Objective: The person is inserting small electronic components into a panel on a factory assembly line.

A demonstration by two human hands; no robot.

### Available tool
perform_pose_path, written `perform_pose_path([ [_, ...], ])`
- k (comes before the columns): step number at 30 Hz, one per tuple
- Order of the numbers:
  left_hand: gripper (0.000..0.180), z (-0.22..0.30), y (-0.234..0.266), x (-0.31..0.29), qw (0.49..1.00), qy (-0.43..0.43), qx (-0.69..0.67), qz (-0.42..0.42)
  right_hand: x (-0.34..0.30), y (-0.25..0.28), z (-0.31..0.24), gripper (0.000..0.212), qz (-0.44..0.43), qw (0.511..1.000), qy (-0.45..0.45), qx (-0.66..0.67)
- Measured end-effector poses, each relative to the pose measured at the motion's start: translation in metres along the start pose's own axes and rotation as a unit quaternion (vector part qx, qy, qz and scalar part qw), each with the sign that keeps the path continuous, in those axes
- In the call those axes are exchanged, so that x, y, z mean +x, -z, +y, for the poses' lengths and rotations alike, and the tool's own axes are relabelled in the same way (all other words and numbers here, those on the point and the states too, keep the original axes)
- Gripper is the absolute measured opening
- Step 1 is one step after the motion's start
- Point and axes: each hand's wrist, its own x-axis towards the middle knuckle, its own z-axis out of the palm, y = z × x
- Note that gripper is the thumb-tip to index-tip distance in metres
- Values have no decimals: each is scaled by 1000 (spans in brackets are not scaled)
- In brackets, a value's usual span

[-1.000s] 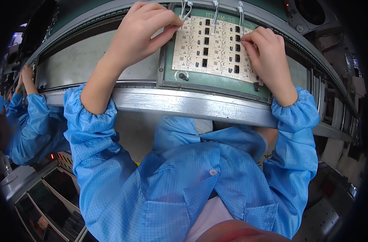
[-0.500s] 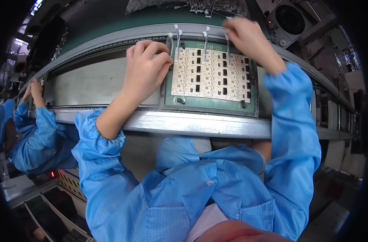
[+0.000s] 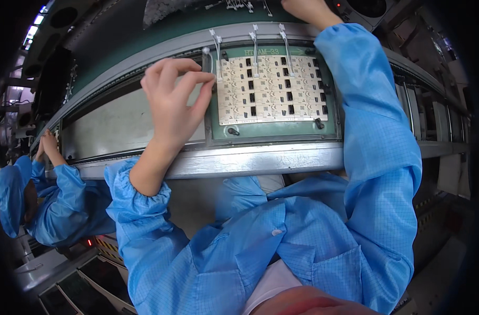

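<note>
A green fixture [image 3: 273, 134] holds a panel of cream-white circuit boards [image 3: 268, 100] with several black parts on them. Three groups of thin white wire leads [image 3: 254, 52] lie across its far edge, their white connectors resting on the metal rail. At the panel's left edge is my left hand [image 3: 171, 100], thumb and forefinger brought together in a pinch; whatever might be between the tips is too small to make out. My right hand [image 3: 312, 10] reaches beyond the rail at the top of the picture, where its fingers are partly cut off, near loose white leads [image 3: 239, 4].
A bright metal rail [image 3: 260, 159] runs along the near side of the line, and a grey rail [image 3: 224, 35] along the far side. Past it lies a green surface [image 3: 129, 42] with a clear bag [image 3: 171, 10]. On the left, another person's hands [image 3: 49, 144] are at the line.
My right hand has moved from the panel's far right corner out beyond the rail. My left hand stays pinched at the panel's left edge. The whole view has shifted slightly.
</note>
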Motion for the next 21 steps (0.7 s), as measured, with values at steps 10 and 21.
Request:
perform_pose_path([
  [10,12,-17,-14,-10,997,8,7,-71,-42,12,38,25,96,978,71,171],
  [21,25,-18,-7,-2,984,-45,-24,169,-78,46,8,18,267,918,61,287],
])
